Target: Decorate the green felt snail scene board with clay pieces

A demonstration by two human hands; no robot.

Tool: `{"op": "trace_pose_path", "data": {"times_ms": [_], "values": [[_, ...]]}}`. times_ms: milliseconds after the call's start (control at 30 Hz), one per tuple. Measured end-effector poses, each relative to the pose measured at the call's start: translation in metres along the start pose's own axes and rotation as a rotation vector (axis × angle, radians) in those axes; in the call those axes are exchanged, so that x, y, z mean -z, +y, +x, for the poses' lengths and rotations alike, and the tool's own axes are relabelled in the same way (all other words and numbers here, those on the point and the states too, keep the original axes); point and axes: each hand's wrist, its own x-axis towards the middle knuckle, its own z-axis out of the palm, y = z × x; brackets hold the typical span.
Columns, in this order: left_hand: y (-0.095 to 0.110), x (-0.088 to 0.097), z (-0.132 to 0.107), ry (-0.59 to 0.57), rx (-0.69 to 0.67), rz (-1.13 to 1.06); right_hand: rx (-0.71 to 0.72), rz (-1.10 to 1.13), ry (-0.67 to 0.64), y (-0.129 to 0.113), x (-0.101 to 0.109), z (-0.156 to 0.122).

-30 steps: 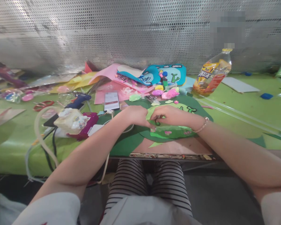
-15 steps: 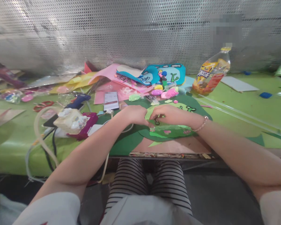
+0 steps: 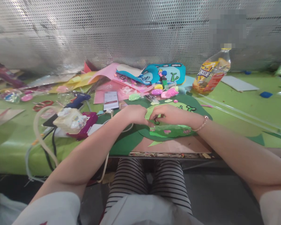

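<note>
Both hands meet over a green craft sheet (image 3: 172,137), a layered cut-out with a light green upper part, a bright green strip and small pink pieces. My left hand (image 3: 136,114) is at its left edge, fingers curled and closed, the fingertips pointing down near a small pink piece. Beside it, my right hand (image 3: 168,115) rests over the sheet with thumb and fingers bent together in a pinch. Whatever lies between the fingertips is too small or hidden to name. A dark curl shape (image 3: 156,122) shows just under the right fingers.
Behind the hands lie lumps of coloured clay (image 3: 170,92), blue decorated cut-outs (image 3: 175,73) and a phone (image 3: 111,100). On the left are a blue glue gun (image 3: 81,99), scissors (image 3: 43,105) and a decorated box (image 3: 71,121) among cables. A plastic bottle (image 3: 212,76) stands right.
Both hands stay almost in the same place over the craft sheet. The right fingers shift very slightly; nothing else visibly moves.
</note>
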Motion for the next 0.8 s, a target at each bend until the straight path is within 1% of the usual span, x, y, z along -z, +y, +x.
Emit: {"op": "trace_pose_path", "data": {"times_ms": [100, 267, 367, 633, 800], "values": [[0.0, -0.001, 0.001, -0.002, 0.0, 0.004, -0.024, -0.03, 0.028, 0.002, 0.001, 0.0], [0.0, -0.001, 0.001, 0.02, -0.02, 0.021, -0.09, -0.149, 0.096, 0.011, 0.001, -0.001], [0.0, -0.002, 0.001, 0.012, -0.02, 0.018, -0.104, -0.174, 0.117, 0.013, 0.0, -0.001], [-0.001, -0.001, 0.002, 0.004, -0.03, 0.015, -0.124, -0.141, 0.111, 0.011, -0.002, 0.002], [0.0, 0.0, 0.001, 0.013, -0.031, 0.013, -0.121, -0.134, 0.075, 0.011, -0.002, 0.001]]}}
